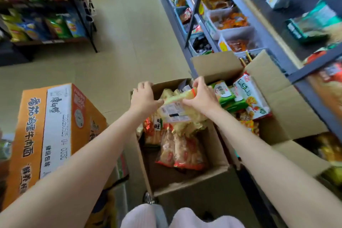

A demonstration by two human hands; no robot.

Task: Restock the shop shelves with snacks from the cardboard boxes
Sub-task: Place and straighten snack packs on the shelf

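Observation:
An open cardboard box [187,177] stands on the floor in front of me, holding several red and orange snack packs [182,151]. Above it I hold a pale yellow snack pack [175,109] with a white label. My right hand [200,96] grips its far end, fingers curled over the top. My left hand [144,95] pinches its near left edge with the thumb, while the fingers rest on the box's rim. A second open box [285,102] to the right holds green and white packs [248,96].
A grey shelf unit [259,24] with white bins of snacks runs along the right. An orange noodle carton [50,131] stands at my left. A dark rack of crisp bags [44,24] is at the far left. Beige floor lies between.

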